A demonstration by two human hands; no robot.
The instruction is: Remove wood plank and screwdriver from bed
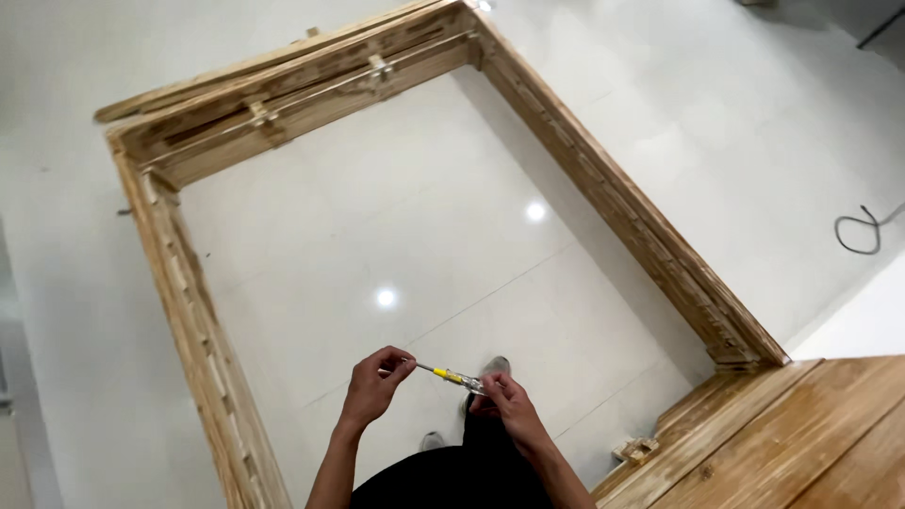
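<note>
holding a small screwdriver [451, 376], left hand [374, 385] hiding its tip.

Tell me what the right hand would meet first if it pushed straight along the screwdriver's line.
The right hand holds the screwdriver aimed leftward; its tip already sits in the left hand fingers, so that hand comes first.
</note>
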